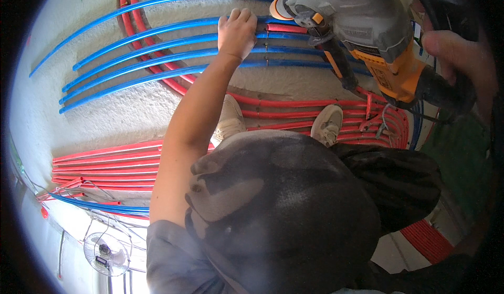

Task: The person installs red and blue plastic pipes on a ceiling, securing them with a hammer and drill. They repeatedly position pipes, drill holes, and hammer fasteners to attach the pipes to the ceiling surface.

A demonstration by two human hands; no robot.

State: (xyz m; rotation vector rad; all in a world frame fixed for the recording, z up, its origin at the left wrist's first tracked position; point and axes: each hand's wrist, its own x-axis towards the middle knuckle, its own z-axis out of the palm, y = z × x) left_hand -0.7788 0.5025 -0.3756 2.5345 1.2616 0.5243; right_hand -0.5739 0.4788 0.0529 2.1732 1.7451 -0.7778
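Blue plastic conduits [134, 50] run in a bent row across the rough grey wall or floor surface. My left hand [238, 32] is curled over the upper part of the row, its fingers around one blue conduit; the fingertips are hidden. A short red conduit piece [286, 28] lies along the row just right of that hand. At the right, a grey and orange rotary hammer [366, 30] hangs over the conduits, its orange-rimmed front end towards the left. My right hand [458, 53] is wrapped on its black rear handle, partly hidden in shadow. The black side handle [338, 63] points downward.
Red conduits [287, 103] curve under the blue ones and past two pale shoes [327, 124]. More red conduits [106, 164] lie at the left. A wire-guard fan [106, 254] stands lower left. A dark-capped head [283, 183] fills the lower middle.
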